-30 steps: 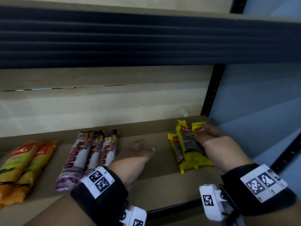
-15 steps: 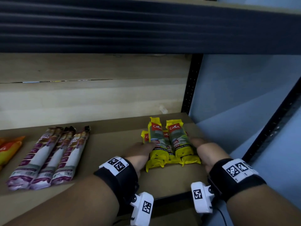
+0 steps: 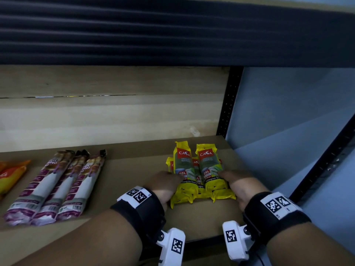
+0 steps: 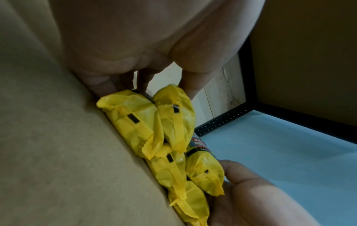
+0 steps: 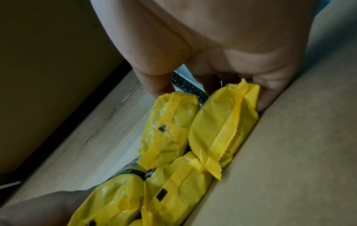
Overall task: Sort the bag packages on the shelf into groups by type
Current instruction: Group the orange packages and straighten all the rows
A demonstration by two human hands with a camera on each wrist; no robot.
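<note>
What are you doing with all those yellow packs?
A person is sorting bag packs on a shelf by type. The left hand and right hand press in on either side of the yellow packs, which are stacked in two layers at the right end. The purple packs already lie side by side further left, and orange packs sit at the far left edge.
</note>
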